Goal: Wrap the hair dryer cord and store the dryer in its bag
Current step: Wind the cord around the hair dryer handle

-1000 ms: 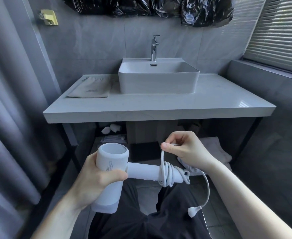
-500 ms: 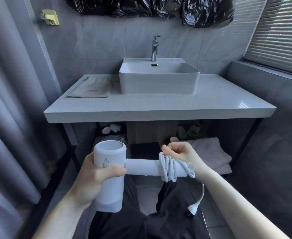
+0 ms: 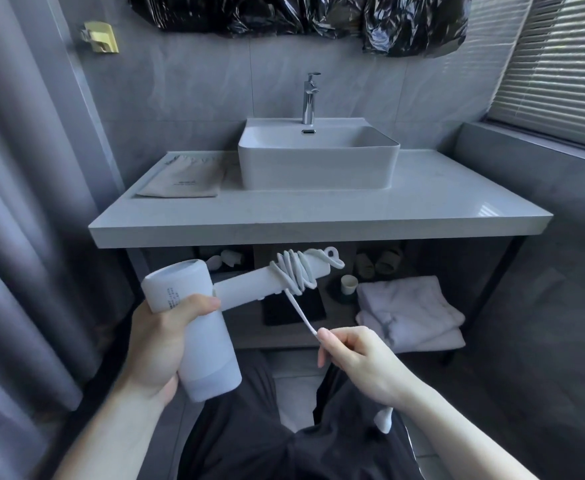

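The left hand (image 3: 161, 344) at 8 o'clock has its fingers wrapped tight around the white hair dryer (image 3: 194, 327). The right hand (image 3: 357, 358) at 5 o'clock pinches the cord (image 3: 299, 310) between thumb and fingers (the plug (image 3: 384, 420) hangs below the wrist). The cord runs up to loops around the dryer's handle (image 3: 270, 285). Farther off at 11 o'clock, the flat bag (image 3: 183, 181) lies on the counter (image 3: 318, 216), just beside the sink (image 3: 318, 161).

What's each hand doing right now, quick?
Left hand: closed around the hair dryer body.
Right hand: fingers pinching the cord, pulled taut from the wrapped handle.
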Motion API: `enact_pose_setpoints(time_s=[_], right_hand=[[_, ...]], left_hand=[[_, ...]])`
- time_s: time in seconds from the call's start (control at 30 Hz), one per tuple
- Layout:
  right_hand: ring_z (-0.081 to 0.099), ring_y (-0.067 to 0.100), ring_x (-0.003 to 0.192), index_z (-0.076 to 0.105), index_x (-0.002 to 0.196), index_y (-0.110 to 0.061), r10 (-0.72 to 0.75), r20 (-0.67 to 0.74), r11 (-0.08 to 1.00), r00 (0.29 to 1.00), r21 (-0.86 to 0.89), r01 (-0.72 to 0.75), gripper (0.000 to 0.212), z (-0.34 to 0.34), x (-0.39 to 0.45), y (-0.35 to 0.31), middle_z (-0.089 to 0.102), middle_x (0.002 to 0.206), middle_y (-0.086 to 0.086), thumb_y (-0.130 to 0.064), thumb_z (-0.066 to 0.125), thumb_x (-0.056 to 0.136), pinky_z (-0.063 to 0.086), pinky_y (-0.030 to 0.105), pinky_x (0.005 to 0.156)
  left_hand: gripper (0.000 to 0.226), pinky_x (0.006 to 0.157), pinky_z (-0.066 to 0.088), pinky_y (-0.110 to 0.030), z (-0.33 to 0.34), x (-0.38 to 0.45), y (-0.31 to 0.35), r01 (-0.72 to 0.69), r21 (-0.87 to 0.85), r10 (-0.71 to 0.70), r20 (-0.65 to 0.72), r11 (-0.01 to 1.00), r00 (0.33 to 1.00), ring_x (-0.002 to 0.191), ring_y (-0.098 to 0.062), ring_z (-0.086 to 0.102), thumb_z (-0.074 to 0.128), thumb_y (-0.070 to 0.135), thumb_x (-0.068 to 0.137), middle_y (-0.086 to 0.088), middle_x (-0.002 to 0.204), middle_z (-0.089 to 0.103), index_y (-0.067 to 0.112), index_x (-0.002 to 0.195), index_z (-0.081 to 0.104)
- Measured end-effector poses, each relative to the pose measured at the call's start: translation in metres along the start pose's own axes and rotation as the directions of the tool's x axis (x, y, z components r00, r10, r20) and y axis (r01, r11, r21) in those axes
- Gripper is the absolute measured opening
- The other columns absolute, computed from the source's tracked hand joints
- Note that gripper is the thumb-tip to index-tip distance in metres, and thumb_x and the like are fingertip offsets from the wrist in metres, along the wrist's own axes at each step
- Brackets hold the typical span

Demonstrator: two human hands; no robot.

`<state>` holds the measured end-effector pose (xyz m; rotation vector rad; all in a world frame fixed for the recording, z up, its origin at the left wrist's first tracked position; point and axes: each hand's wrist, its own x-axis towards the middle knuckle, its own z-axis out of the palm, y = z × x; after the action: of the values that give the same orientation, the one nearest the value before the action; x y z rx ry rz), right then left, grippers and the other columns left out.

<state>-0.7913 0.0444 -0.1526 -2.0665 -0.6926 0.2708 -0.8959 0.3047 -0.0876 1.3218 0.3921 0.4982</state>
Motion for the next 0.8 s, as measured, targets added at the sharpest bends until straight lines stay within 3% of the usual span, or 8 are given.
enact_pose_setpoints(time_s=[0.13,0.23,0.4,0.47,0.53,0.63,0.7,0.8], right_hand=[[0.028,0.008,0.050,0.072,0.078,-0.016,-0.014,0.009,0.998,1.000,-0.068,0.015,0.051,-0.002,-0.015,-0.009,0.033,0.054,-0.006,-0.051,0.049,0.108,0.027,0.022,0.051],[0.030,0.009,0.047,0.071,0.078,-0.015,-0.044,-0.009,0.996,0.999,-0.078,0.044,0.047,-0.005,-0.026,-0.022,0.034,0.050,-0.008,-0.046,0.054,0.107,0.028,0.017,0.050],[0.035,0.007,0.055,0.064,0.077,-0.008,-0.157,-0.047,0.984,0.986,-0.093,0.152,0.041,-0.015,-0.038,-0.042,0.040,0.058,-0.001,-0.039,0.061,0.104,0.028,0.019,0.053],[0.037,0.007,0.057,0.063,0.075,-0.009,-0.188,-0.068,0.979,0.980,-0.096,0.182,0.040,-0.020,-0.041,-0.051,0.046,0.063,0.006,-0.038,0.063,0.103,0.031,0.022,0.054],[0.040,0.006,0.057,0.064,0.074,-0.014,-0.206,-0.101,0.976,0.973,-0.088,0.198,0.036,-0.024,-0.042,-0.059,0.047,0.060,0.001,-0.035,0.064,0.104,0.033,0.021,0.054],[0.042,0.006,0.055,0.065,0.075,-0.017,-0.241,-0.155,0.968,0.958,-0.107,0.227,0.032,-0.032,-0.040,-0.068,0.053,0.062,0.003,-0.032,0.065,0.103,0.033,0.019,0.053],[0.041,0.006,0.054,0.065,0.075,-0.017,-0.251,-0.188,0.966,0.949,-0.113,0.233,0.031,-0.037,-0.037,-0.070,0.054,0.062,0.003,-0.032,0.067,0.102,0.033,0.020,0.053],[0.040,0.005,0.053,0.066,0.073,-0.021,-0.251,-0.224,0.966,0.942,-0.113,0.231,0.030,-0.043,-0.030,-0.071,0.053,0.058,-0.002,-0.034,0.072,0.099,0.032,0.020,0.052]], left_hand=[[0.037,0.061,0.053,-0.034,-0.003,0.004,0.001,-0.041,0.025,0.043,-0.093,0.999,0.995,0.073,-0.020,0.067,0.082,0.020,0.057,0.002,0.077,0.070,0.014,0.092,0.072],[0.037,0.063,0.053,-0.034,-0.004,0.005,-0.004,-0.048,0.060,0.056,-0.143,0.997,0.988,0.072,-0.018,0.067,0.081,0.020,0.060,0.009,0.074,0.071,0.018,0.096,0.074],[0.043,0.068,0.053,-0.036,-0.002,0.004,-0.011,-0.056,0.124,0.080,-0.196,0.991,0.977,0.077,-0.021,0.067,0.083,0.023,0.058,0.002,0.088,0.071,0.023,0.100,0.073],[0.043,0.068,0.054,-0.036,-0.003,0.003,-0.014,-0.054,0.154,0.084,-0.193,0.987,0.978,0.077,-0.021,0.067,0.083,0.024,0.058,0.003,0.086,0.072,0.023,0.100,0.073],[0.042,0.066,0.055,-0.037,-0.002,0.002,-0.018,-0.059,0.198,0.096,-0.183,0.978,0.978,0.075,-0.022,0.069,0.085,0.026,0.057,0.008,0.079,0.073,0.025,0.097,0.074],[0.038,0.068,0.057,-0.041,0.001,0.000,-0.023,-0.090,0.290,0.135,-0.141,0.953,0.981,0.077,-0.023,0.071,0.086,0.028,0.054,0.015,0.078,0.076,0.038,0.089,0.074],[0.040,0.069,0.057,-0.040,0.004,-0.002,-0.023,-0.119,0.334,0.158,-0.093,0.935,0.983,0.073,-0.017,0.070,0.085,0.027,0.054,0.018,0.080,0.076,0.050,0.084,0.072],[0.043,0.066,0.056,-0.037,0.006,-0.005,-0.025,-0.159,0.373,0.179,-0.021,0.914,0.984,0.069,-0.006,0.070,0.085,0.025,0.054,0.014,0.086,0.077,0.047,0.088,0.072]])
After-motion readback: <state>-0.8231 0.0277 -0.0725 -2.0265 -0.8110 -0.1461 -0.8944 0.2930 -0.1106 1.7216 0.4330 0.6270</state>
